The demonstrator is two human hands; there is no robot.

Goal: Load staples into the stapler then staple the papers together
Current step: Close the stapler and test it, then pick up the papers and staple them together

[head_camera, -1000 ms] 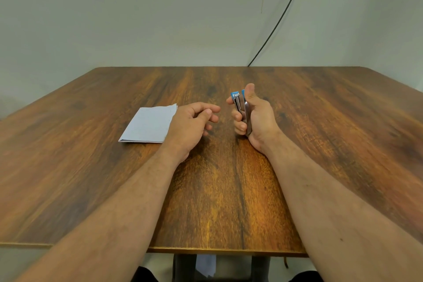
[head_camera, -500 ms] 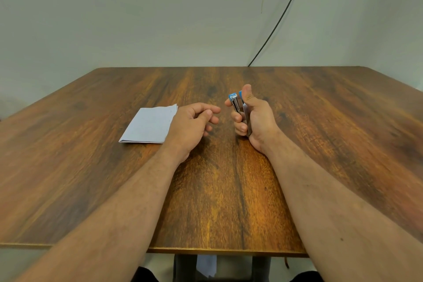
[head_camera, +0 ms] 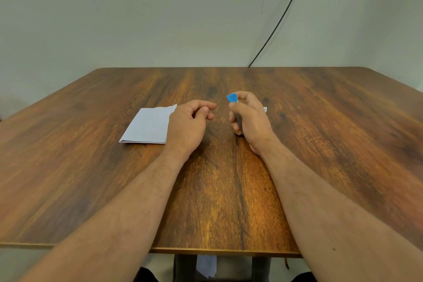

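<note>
Between the two hands, nothing is being passed. Right hand (head_camera: 250,119) is turning the blue stapler (head_camera: 232,98) over in its grip, hiding the metal rail seen earlier (loading apparently done). Left hand (head_camera: 188,122) is resting loosely curled, empty, beside folded papers (head_camera: 148,125) on the table (head_camera: 320,144).

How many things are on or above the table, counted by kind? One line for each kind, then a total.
Hands: 2, left hand and right hand
Stapler: 1, blue stapler held in the right hand
Paper stacks: 1, papers on the table
Total: 4
</note>
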